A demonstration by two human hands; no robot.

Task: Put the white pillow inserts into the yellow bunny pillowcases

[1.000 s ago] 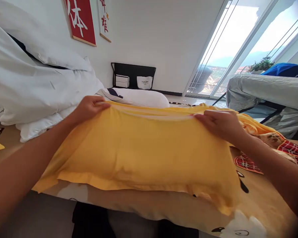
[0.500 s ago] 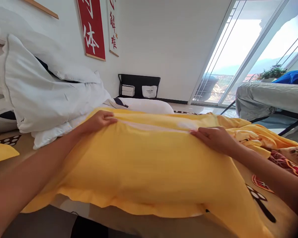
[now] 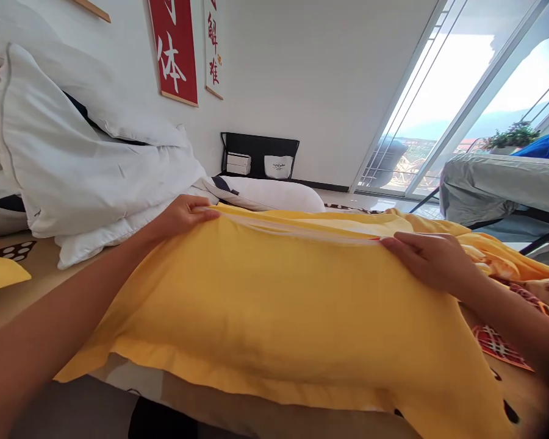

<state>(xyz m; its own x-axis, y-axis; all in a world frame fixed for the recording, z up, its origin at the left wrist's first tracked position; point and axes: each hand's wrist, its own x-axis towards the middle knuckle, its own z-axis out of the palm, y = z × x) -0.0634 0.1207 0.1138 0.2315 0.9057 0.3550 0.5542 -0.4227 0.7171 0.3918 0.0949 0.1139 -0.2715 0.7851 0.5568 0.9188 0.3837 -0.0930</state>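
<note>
A yellow pillowcase (image 3: pixel 283 311) with a flanged near edge spreads across the middle of the view, looking padded as if a pillow is inside. Along its upper side runs an opening with a pale whitish strip (image 3: pixel 302 231). My left hand (image 3: pixel 185 213) pinches the left part of that edge between thumb and fingers. At the right part of it, my right hand (image 3: pixel 427 256) grips the cloth with fingers closed. Between the two hands the edge is pulled fairly straight. What lies inside the case is mostly hidden.
White pillows (image 3: pixel 96 164) are heaped at the left. Crumpled yellow-orange bedding (image 3: pixel 498 256) lies to the right on the brown patterned bed sheet (image 3: pixel 9 323). Behind stand a black rack (image 3: pixel 260 144) with white boxes, a glass door (image 3: pixel 416 122) and a grey-covered bed (image 3: pixel 507 183).
My right hand has moved right along with its edge of the pillowcase, stretching the opening wider. My left hand is slightly higher. The view has shifted a little.
</note>
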